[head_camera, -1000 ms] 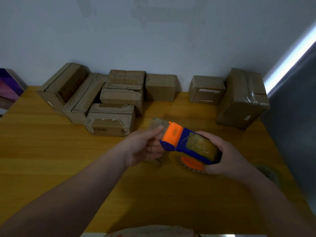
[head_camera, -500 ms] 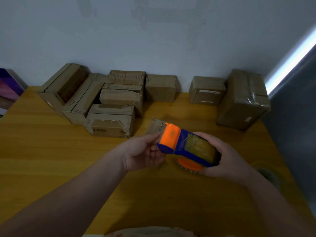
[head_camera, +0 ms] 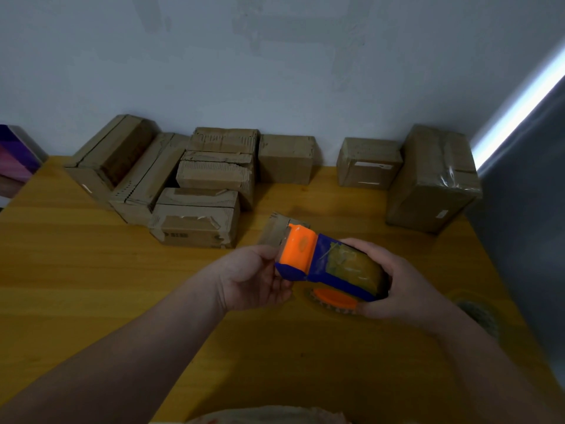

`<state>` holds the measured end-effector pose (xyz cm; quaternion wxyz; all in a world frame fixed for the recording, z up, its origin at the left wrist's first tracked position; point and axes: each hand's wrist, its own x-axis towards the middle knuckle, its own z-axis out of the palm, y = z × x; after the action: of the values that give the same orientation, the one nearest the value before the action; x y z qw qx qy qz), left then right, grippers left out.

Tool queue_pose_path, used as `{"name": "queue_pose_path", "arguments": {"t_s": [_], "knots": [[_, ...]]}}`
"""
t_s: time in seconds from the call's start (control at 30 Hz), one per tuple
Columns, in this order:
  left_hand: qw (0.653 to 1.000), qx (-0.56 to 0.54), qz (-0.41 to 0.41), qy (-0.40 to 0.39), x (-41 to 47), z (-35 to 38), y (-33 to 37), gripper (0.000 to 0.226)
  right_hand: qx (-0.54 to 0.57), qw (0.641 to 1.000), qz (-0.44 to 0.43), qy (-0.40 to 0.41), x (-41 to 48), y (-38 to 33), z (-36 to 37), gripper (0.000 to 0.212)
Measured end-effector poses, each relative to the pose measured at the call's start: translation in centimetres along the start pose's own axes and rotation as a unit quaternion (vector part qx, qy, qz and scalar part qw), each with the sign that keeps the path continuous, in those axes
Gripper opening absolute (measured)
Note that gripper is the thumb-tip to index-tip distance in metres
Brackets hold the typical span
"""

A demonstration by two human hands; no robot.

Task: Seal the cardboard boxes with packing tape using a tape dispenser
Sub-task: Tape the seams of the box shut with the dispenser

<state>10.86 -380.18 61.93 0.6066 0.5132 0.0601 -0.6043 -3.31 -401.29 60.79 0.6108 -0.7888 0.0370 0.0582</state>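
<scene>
While both hands are up over the yellow wooden worktop [head_camera: 91, 286] at mid-frame, the tape dispenser [head_camera: 324, 264] sits between them: blue body, orange nose aimed upper left, orange hub on the underside.

Right hand [head_camera: 406, 286]: wrapped round the dispenser's rear end, fingers over the brown tape roll [head_camera: 351, 264], thumb low by the hub.

Left hand [head_camera: 253, 276]: fingers curled, gripping the small cardboard box [head_camera: 273, 231], which pokes up just behind the nose. Nose is touching the box or just off it, can't tell which. Can't tell if any tape is on the box.

Background, along the wall [head_camera: 275, 71]:
- Stack of worn boxes [head_camera: 195, 223] at upper left of centre, packed tight, some leaning, ragged flaps and tape scraps.
- Single plain box [head_camera: 286, 159] just right of the stack.
- Labelled box [head_camera: 368, 163] further right, apart from it.
- Large taped box [head_camera: 431, 182] at the right edge of the worktop, shiny tape across its top.
- Purple object [head_camera: 15, 154] at the far left edge, cropped.
</scene>
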Motion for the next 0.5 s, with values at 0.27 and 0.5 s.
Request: {"name": "queue_pose_path", "arguments": {"t_s": [0.27, 0.5], "knots": [[1.000, -0.003, -0.002, -0.019, -0.3, -0.2, -0.1, 0.007, -0.010, 1.000, 0.003, -0.001, -0.1, -0.3, 0.1, 0.090], [0.969, 0.106, 0.158, 0.155, 0.6, -0.3, -0.7, 0.019, -0.062, 0.998, 0.013, 0.006, 0.3, -1.1, 0.2, 0.085]]}}
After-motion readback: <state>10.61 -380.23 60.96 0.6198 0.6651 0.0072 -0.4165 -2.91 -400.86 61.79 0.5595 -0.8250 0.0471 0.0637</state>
